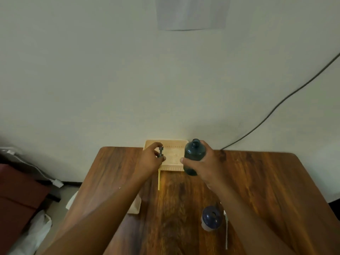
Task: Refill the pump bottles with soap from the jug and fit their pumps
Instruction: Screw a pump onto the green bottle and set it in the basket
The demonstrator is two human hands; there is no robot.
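My right hand [204, 166] grips a dark teal pump bottle [194, 153], held upright above the table with its neck open and no pump on it. My left hand [150, 159] pinches a small grey pump head [161, 151]; a pale yellow tube [159, 179] hangs down below the hand. Both hands hover at the front of a beige plastic basket [173, 144] at the table's far edge. A second bottle with a dark blue top [210, 219] stands near the front right, partly behind my right forearm. No jug can be made out.
The wooden table [257, 181] stands against a pale wall. A white object [135, 205] lies under my left forearm. A thin white tube [226, 234] lies by the blue-topped bottle. A dark cable [276, 107] runs down the wall. Clutter sits on the floor at left.
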